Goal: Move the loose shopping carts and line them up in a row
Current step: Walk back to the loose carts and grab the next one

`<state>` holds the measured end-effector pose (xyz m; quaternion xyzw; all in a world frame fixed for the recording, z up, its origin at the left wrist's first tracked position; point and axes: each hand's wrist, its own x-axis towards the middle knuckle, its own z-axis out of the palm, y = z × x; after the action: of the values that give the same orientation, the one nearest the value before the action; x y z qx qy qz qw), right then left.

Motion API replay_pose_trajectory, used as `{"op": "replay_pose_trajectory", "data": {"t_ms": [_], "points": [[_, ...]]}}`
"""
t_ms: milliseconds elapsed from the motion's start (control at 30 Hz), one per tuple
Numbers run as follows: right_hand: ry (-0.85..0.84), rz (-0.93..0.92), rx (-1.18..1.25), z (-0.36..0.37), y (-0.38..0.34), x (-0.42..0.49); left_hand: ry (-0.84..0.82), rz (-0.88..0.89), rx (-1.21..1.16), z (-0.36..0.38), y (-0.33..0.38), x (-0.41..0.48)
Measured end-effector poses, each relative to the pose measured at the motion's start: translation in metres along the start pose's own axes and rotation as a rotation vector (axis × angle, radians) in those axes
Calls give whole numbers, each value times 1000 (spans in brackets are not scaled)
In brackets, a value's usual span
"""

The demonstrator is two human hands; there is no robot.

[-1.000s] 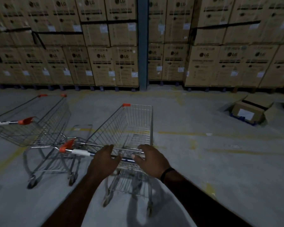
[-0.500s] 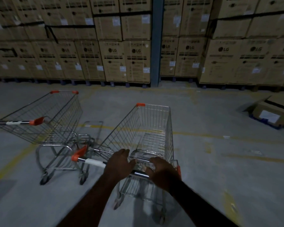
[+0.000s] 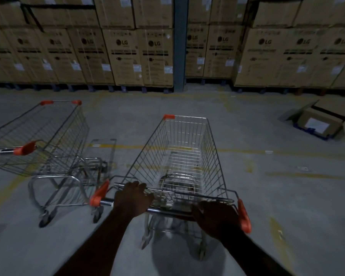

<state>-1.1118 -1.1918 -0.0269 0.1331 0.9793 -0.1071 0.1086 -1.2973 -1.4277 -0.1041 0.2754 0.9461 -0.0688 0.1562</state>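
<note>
A wire shopping cart [image 3: 184,148] with orange corner caps stands right in front of me, its basket pointing toward the far wall. My left hand [image 3: 132,198] grips the left part of its handle bar. My right hand [image 3: 217,218] grips the right part, close to the orange end cap. A second wire cart [image 3: 48,136] stands to the left, roughly parallel and a short gap away, with its handle running off the left edge of the view.
Stacked cardboard boxes [image 3: 124,56] on pallets line the far wall, split by a blue steel column [image 3: 180,44]. An opened cardboard box [image 3: 323,120] lies on the concrete floor at the right. Faded yellow lines cross the floor.
The cart I hold has swung round and now points straight at the far wall, alongside the left cart. My hands have spread apart along the handle, the right one out to its end.
</note>
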Motion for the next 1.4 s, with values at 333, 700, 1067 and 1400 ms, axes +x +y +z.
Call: {"op": "replay_pose_trajectory", "data": {"t_ms": [333, 700, 1067, 1400], "points": [[55, -32, -104, -1, 52, 57, 28, -86, -211, -6, 21, 18], [80, -250, -192, -17, 118, 118, 69, -395, -421, -43, 105, -11], [-29, -451, -215, 3, 167, 127, 70, -507, -448, -36, 174, -81], [-189, -503, -148, -23, 169, 59, 158, -681, -528, -6, 242, -166]]}}
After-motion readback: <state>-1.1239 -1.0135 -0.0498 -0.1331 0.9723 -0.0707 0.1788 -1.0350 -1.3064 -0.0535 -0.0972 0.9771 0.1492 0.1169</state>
